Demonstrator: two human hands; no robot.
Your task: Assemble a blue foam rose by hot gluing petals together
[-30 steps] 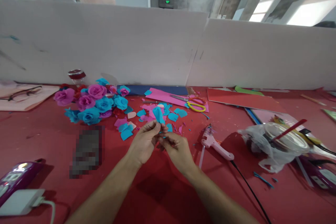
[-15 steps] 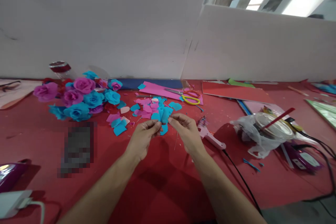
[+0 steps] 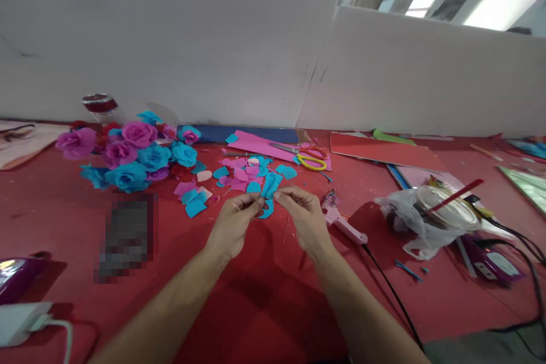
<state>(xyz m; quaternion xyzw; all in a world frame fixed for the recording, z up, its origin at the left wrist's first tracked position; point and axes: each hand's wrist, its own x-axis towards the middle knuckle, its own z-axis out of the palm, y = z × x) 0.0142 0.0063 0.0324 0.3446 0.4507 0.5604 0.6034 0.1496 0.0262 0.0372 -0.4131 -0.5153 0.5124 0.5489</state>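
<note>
Your left hand (image 3: 234, 219) and right hand (image 3: 302, 213) each pinch one side of a small blue paper petal (image 3: 271, 184), so it sits between your fingertips in front of you, over the red bench (image 3: 260, 318). Loose blue and pink paper bits (image 3: 239, 174) lie just past it, with scissors (image 3: 298, 153) behind them. A pink glue gun (image 3: 347, 228) lies near your right hand, and paper flowers (image 3: 130, 154) are bunched off to the left.

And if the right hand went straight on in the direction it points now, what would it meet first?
The right hand would first meet the blue paper piece it is pinching, then probably the loose pink cut-outs beyond, though depth is hard to judge here.
</note>
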